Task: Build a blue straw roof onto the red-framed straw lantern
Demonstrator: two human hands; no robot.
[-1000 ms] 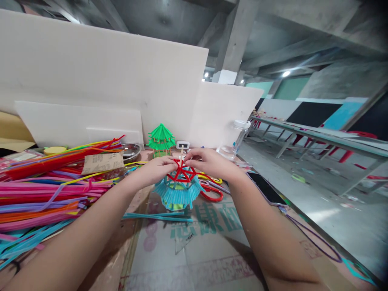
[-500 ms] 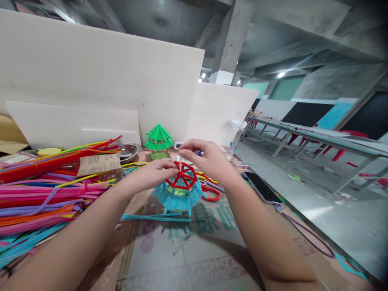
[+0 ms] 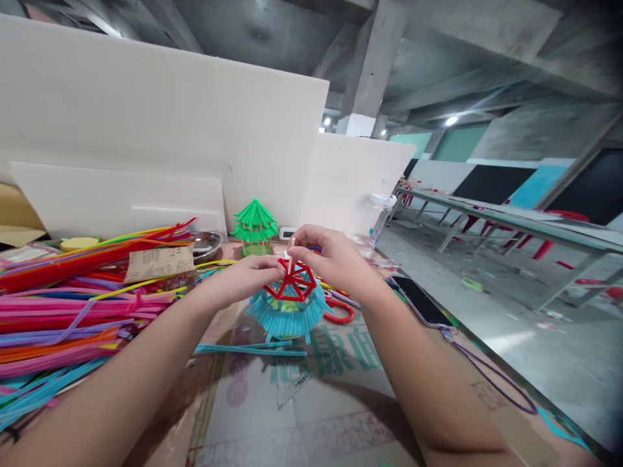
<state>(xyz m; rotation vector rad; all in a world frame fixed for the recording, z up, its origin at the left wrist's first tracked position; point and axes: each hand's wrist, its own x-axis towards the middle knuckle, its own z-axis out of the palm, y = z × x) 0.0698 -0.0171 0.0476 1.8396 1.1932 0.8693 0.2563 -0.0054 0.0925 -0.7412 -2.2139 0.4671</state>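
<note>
- White foam boards (image 3: 160, 130): standing upright along the back of the table, behind everything else.
- Table (image 3: 341, 415): covered with a printed cardboard sheet; a bare stretch lies in front of the work.
- Pipe-cleaner stock (image 3: 73, 305): a broad, many-coloured heap at the left edge, lying flat, well apart from the hands.
- Blue fringed roof (image 3: 287, 314): lower tier of a small pavilion model, standing on the table at centre. It looks fully fringed all round.
- Red frame (image 3: 292, 282): hexagonal spoked frame seated on top of the blue tier, bare of any fringe. Judged part-built: lower tier done, upper tier only a skeleton.
- Green pavilion (image 3: 255, 227): finished two-tier model just behind, against the boards.
- Left hand (image 3: 250, 275): forearm reaching in from lower left, fingers curled and pinching the frame's left edge.
- Right hand (image 3: 331, 259): forearm in from lower right, wrist raised, thumb and forefinger closed on the wooden stick (image 3: 291, 256).
- Phone (image 3: 421, 300): lying flat to the right, cable trailing toward the table edge.
- Red scissors (image 3: 338, 311): flat beside the model, under the right wrist.
- Wooden stick: upright at the hub of the frame, its top showing above the fingertips.
</note>
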